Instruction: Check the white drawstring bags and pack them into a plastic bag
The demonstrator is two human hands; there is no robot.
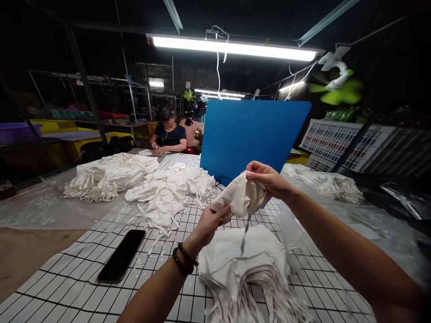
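My left hand (pixel 209 224) pinches the lower left edge of a white cloth piece (pixel 236 194), held up in the air. The cloth's upper right edge is gripped between the thumb and fingers of my right hand (pixel 268 179), and a thin strip dangles from it. Straight below lies a neat stack of white cloth pieces (pixel 247 246), their long straps hanging toward me. To the left, a loose heap of white cloth pieces (pixel 171 188) spreads over the grid-patterned tablecloth (pixel 175 282), with small scraps around it.
A black phone (pixel 121 256) lies at left. Behind my hands stands a blue board (pixel 252 134). Bundled white cloths (pixel 111 175) sit at the far left, more (pixel 332 184) at right by clear plastic (pixel 296 224). A co-worker (pixel 168 137) sits across the table; a green fan (pixel 341 89) hangs at right.
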